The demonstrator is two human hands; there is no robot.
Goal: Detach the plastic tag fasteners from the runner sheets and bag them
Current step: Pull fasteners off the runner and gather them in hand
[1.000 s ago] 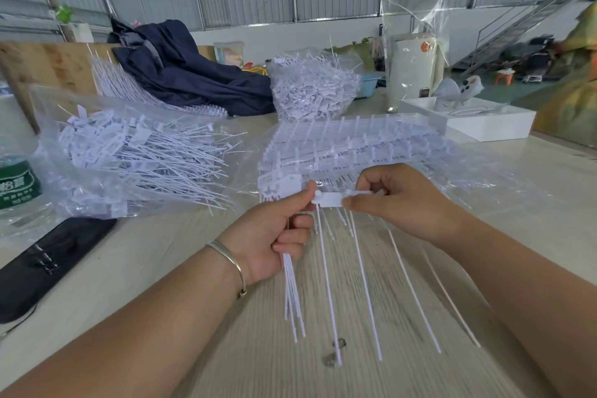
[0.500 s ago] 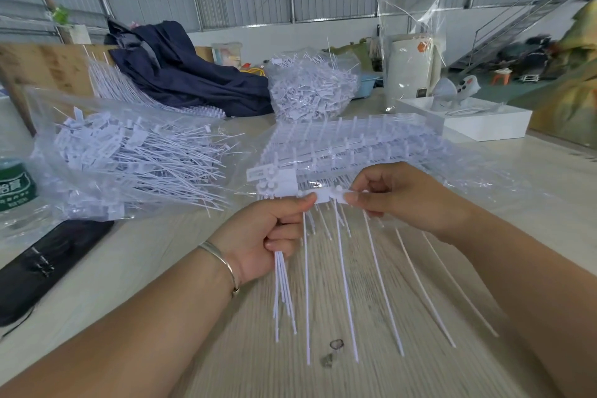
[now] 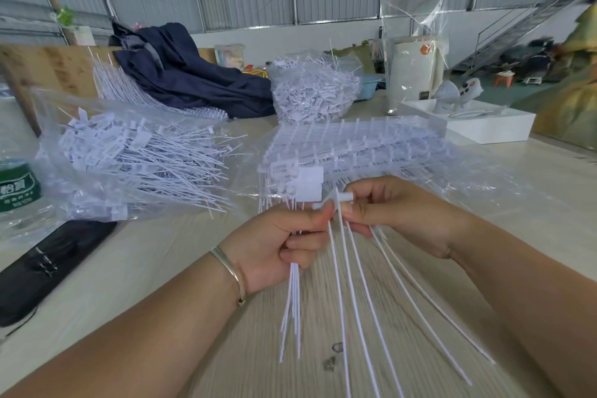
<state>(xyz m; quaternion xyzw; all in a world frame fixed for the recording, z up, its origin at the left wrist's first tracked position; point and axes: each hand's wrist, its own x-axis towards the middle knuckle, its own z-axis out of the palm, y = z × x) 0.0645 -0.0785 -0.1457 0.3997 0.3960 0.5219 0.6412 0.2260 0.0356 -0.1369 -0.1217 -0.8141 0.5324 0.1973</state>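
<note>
My left hand (image 3: 281, 244) grips a bundle of detached white tag fasteners (image 3: 292, 304), their thin tails hanging toward me. Its thumb also pinches the left end of a white runner strip (image 3: 336, 199). My right hand (image 3: 397, 213) pinches the strip's right end, and several long fastener tails (image 3: 365, 300) fan down from it over the table. Just behind my hands lies a stack of runner sheets (image 3: 352, 145) on clear plastic. A clear bag of loose fasteners (image 3: 129, 158) lies at the left.
A second heap of fasteners (image 3: 310, 90) sits in a bag at the back. A dark blue jacket (image 3: 190, 71), a white box (image 3: 484, 123), a green-labelled bottle (image 3: 17, 187) and a black case (image 3: 42, 265) ring the wooden table (image 3: 161, 268). Small metal bits (image 3: 332, 355) lie near me.
Both hands have stayed together at the strip. The left hand's bundle of tails swung slightly right, and the strip between my thumbs has grown shorter.
</note>
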